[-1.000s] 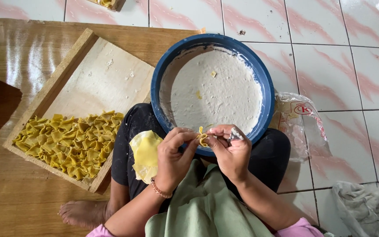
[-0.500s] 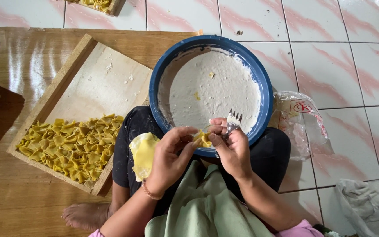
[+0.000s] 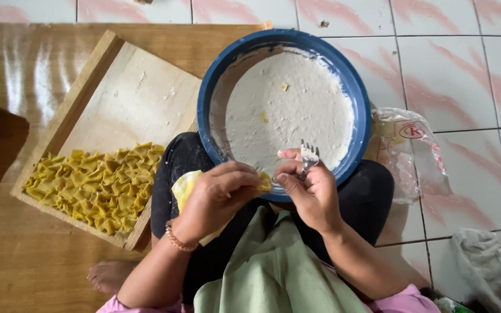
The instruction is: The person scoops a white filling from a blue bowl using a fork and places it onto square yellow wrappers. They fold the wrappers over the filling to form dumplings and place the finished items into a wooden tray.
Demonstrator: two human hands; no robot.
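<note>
Pink-streaked floor tiles (image 3: 436, 64) underlie 2 hands: left hand (image 3: 218, 194) pinches dough (image 3: 264, 182), right hand (image 3: 311, 194) grips fork (image 3: 308, 157).

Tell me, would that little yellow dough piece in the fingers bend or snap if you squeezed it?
The yellow dough piece probably bends: it looks thin and soft, pinched between left hand and right hand. It likely feels very light, like the folded pieces piled in the wooden tray. It may tear easily.

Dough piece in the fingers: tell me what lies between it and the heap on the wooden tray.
The dough piece is pinched between left hand and right hand, which also holds a fork. Toward the heap on the tray lie only the left hand itself, the person's knee and the low tray rim.
</note>
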